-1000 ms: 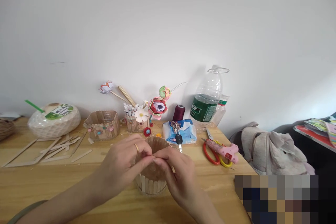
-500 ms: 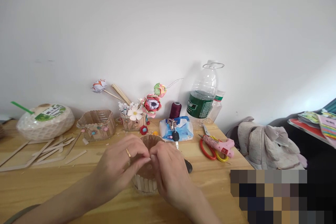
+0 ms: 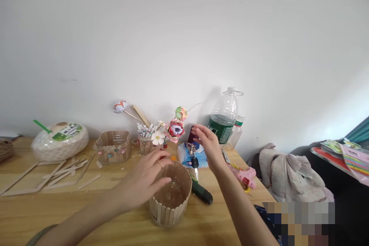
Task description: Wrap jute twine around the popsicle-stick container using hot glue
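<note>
Left hand [image 3: 138, 184] low, loosely spread; right hand [image 3: 210, 146] raised, loosely curled.

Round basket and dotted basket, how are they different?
The round basket has a circular rim; the dotted basket is boxier. The round basket's outside looks plain; the dotted basket wears pink and blue dots. The round basket is nearer; the dotted basket farther back. Both have wooden sides.

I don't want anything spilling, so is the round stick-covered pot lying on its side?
No, the round pot stands upright on the wooden table, its open top facing up.
</note>
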Demonstrator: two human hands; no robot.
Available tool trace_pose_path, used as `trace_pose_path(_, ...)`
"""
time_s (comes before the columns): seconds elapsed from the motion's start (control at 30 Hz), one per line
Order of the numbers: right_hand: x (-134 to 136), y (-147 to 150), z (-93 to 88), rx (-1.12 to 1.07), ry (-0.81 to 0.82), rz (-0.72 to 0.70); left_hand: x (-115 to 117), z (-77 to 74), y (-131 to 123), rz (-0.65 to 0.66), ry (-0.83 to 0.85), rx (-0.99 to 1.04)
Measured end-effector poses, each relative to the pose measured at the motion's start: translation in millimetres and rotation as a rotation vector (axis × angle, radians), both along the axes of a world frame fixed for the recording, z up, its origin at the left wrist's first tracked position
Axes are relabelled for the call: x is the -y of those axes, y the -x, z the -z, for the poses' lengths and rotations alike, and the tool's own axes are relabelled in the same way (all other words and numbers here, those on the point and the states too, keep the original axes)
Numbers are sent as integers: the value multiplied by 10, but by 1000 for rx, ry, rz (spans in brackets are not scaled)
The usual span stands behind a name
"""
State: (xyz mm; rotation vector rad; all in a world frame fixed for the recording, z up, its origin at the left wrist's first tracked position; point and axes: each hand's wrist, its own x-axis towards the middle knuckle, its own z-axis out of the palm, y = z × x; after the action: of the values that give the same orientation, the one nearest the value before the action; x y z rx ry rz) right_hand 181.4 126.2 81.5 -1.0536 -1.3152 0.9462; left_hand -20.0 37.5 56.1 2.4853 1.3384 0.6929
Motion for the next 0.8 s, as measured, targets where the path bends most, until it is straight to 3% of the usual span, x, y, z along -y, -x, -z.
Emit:
trace_pose_path(0.13,-497,108,-338,-10,107,33,-20,10,2,-3,145,26)
trace_pose_path(0.27,-759,237,-534,-16,179,68,-28,-26,27,44,175,24)
trace_pose_path(0.5,-803,340,-790,9,131,17,-21,-185,107,134,126,-27)
trace_pose_path(0.8,-857,409,-1165,9,-13,61,-60,-138,161,223,-60,-92)
